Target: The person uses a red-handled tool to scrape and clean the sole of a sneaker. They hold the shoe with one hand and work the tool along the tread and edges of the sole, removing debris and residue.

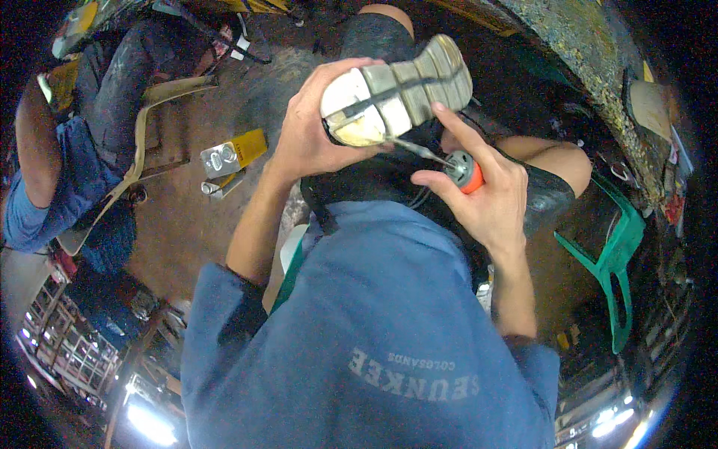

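Note:
My left hand (307, 120) grips a shoe (396, 93) with its sole turned up, white at the left end and greyish toward the right, crossed by grooves and a dark lengthwise strip. My right hand (490, 191) is closed round an orange and grey handheld tool (467, 176), its index finger reaching up to the sole's edge. The tool's thin metal shaft (415, 147) runs up-left to the sole's lower edge near the white end; whether it touches is hard to tell. The shoe is above my lap, where my dark shorts and knees show.
Another person (67, 157) in blue sits at the left beside a bent pale frame (149, 108). A yellow-and-silver object (247, 146) lies on the floor. A green plastic chair (621, 239) stands at right, below a crusted, paint-stained edge (568, 60). Lit tube lamps show at the bottom rim.

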`<state>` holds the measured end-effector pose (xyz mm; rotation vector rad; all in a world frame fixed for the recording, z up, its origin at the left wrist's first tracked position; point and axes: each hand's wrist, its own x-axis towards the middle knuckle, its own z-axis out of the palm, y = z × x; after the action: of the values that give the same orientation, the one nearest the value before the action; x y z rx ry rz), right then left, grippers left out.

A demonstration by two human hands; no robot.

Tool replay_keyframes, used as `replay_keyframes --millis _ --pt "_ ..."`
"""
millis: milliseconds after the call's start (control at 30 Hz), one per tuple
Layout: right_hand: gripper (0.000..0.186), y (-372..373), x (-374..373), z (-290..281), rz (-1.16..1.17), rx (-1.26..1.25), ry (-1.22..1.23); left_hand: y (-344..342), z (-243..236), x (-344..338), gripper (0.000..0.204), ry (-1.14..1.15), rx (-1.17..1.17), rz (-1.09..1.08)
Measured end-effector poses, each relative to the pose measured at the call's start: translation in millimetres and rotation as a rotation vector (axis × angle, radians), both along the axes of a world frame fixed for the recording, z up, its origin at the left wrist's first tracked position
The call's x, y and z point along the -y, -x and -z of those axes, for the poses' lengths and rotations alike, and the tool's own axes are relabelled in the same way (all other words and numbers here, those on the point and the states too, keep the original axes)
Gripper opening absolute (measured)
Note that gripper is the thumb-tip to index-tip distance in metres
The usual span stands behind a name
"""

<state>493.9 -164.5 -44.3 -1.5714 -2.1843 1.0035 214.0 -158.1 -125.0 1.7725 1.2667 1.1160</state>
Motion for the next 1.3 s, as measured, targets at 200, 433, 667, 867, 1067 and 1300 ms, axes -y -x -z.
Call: replay_keyframes --millis 200,433,667,867,1067,1300 --pt "0.076 3.7 -20.7 12.5 -0.246 0.178 -0.023 19.2 2.4 -6.1 0.098 0.101 0.017 0.191" --pt "0.072 7.5 -25.2 27.6 -0.295 0.183 -0.068 34.5 19.6 -15.2 0.091 0.042 -0.009 0.254" --pt "0.074 13.8 -23.1 21.2 -0.347 0.36 -0.072 41.4 22.3 -20.3 0.09 0.031 -0.051 0.339" --pt "0.075 16.1 -19.0 25.4 -0.344 0.38 -0.14 37.4 23.6 -19.9 0.091 0.046 -0.022 0.329" --pt "0.076 15.8 -15.2 29.1 -0.345 0.377 -0.207 35.4 23.0 -19.9 0.09 0.027 -0.066 0.327" --pt "0.077 20.1 -12.8 31.2 -0.351 0.381 -0.257 29.9 25.3 -18.8 0.087 -0.033 -0.046 0.278"
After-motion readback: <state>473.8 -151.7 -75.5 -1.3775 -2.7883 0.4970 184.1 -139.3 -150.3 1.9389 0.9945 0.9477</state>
